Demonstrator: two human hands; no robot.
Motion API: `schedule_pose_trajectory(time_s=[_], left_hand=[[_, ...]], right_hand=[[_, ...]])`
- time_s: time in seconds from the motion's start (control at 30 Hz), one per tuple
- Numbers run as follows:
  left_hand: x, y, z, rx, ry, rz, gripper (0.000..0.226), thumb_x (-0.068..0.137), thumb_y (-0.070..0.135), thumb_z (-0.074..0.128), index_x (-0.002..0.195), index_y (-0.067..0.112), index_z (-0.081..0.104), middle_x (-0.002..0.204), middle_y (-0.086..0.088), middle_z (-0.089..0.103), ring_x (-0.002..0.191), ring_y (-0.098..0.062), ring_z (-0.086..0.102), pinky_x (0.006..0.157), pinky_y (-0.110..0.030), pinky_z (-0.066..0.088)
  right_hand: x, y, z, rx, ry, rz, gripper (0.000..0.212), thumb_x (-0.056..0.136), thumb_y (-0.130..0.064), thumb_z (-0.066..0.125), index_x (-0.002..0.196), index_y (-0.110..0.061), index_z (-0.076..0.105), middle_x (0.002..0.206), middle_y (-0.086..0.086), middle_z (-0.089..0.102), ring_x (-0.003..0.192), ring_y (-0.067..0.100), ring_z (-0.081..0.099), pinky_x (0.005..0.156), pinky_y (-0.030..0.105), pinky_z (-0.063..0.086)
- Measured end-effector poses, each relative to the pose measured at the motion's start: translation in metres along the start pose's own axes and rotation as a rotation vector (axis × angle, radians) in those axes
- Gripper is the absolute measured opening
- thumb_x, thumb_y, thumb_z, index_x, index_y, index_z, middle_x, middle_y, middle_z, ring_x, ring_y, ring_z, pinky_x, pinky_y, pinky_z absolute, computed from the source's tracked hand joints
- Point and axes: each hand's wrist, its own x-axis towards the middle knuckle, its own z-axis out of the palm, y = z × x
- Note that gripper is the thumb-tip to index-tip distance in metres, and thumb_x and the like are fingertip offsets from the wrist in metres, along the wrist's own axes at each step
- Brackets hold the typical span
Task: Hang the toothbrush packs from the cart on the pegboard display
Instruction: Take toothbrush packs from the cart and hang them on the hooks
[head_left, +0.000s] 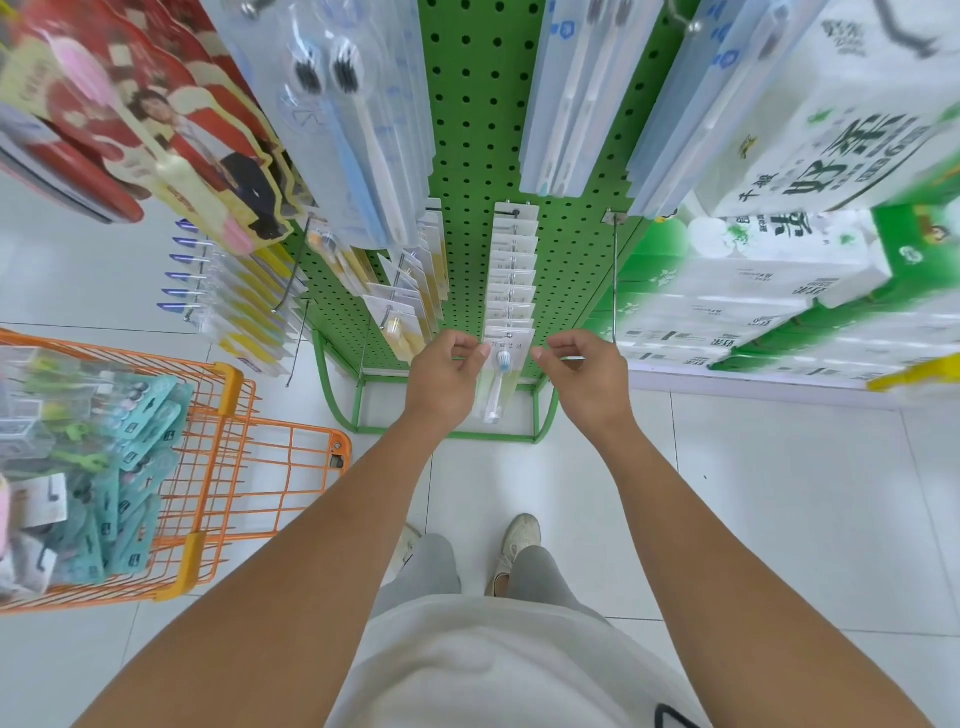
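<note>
While my left hand (448, 372) and right hand (583, 372) are pinching the toothbrush pack (503, 370) by its top corners, it is hanging at the peg's (511, 270) front end (white floor (779, 493) lying open below, cart (218, 467) at left).

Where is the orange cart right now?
In the head view, the orange cart stands on the floor at the person's left, beside the green pegboard stand.

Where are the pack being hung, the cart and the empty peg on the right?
Pack (503, 382): head view, on its clear blister below the brush head.
Cart (228, 382): head view, on the orange corner of its rim.
Empty peg (615, 280): head view, midway along the bare wire.
</note>
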Motion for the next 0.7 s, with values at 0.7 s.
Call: schedule_pose_trajectory(time_s=[0.7], left_hand=[[-0.123,-0.136,-0.177,0.322,0.281,-0.507,0.020,0.095,0.035,0.062,0.107,0.020,0.061,0.094,-0.001,0.065,0.092,-0.023,0.060,0.070,-0.029,0.042]], right_hand=[[-0.111,-0.041,0.169,-0.372,-0.900,-0.154,0.014,0.092,-0.031,0.070,0.097,-0.018,0.070,0.090,0.000,0.067,0.083,0.019,0.063,0.071,0.026,0.046]])
